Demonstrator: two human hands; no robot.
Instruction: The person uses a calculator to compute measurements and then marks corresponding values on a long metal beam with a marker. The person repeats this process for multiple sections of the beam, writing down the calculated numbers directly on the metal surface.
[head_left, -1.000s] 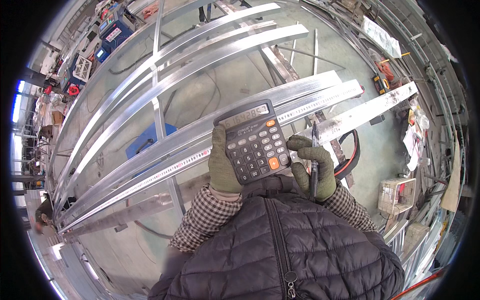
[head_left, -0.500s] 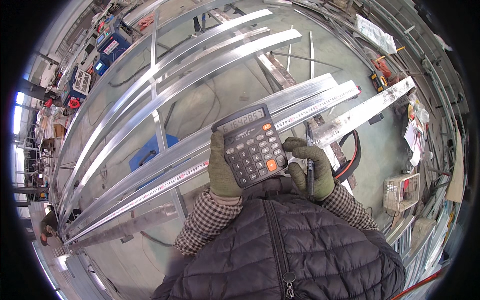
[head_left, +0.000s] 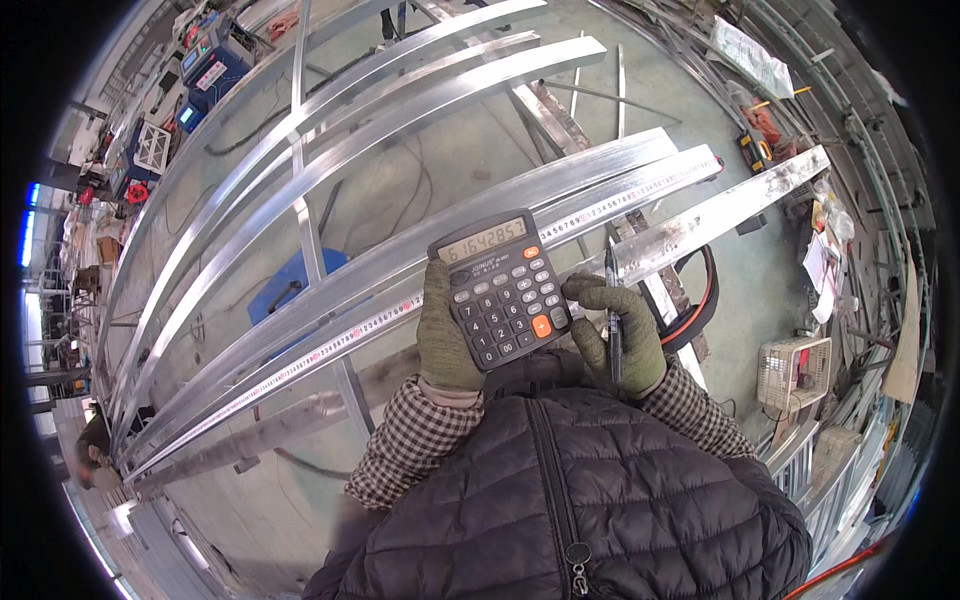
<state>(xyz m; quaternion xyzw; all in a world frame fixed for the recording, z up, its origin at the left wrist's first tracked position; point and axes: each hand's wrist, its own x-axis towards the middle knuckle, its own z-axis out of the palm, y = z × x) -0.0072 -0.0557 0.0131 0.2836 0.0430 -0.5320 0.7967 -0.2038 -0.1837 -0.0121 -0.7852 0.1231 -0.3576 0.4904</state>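
A dark grey calculator (head_left: pixel 497 290) with orange keys and a lit display lies tilted in my left hand (head_left: pixel 443 335), which wears a green knit glove and grips it by its left edge. My gloved right hand (head_left: pixel 630 350) holds a black pen (head_left: pixel 613 325) upright between its curled fingers, just right of the calculator. Its index finger is bent beside the calculator's lower right edge. Beyond both hands, a tape measure's white blade (head_left: pixel 300 365) stretches along a silver metal profile (head_left: pixel 690 172), partly hidden by the calculator.
Several long shiny metal bars (head_left: pixel 430 95) span the left and far side on crossbeams. A stained bar (head_left: pixel 740 200) lies at the right. A white plastic basket (head_left: pixel 795 372) stands on the floor to the right. Blue machines (head_left: pixel 215 75) are at the far left.
The bars and floor have shifted slightly upward in the view. Both hands keep their hold on the calculator and pen, and the display reads the same.
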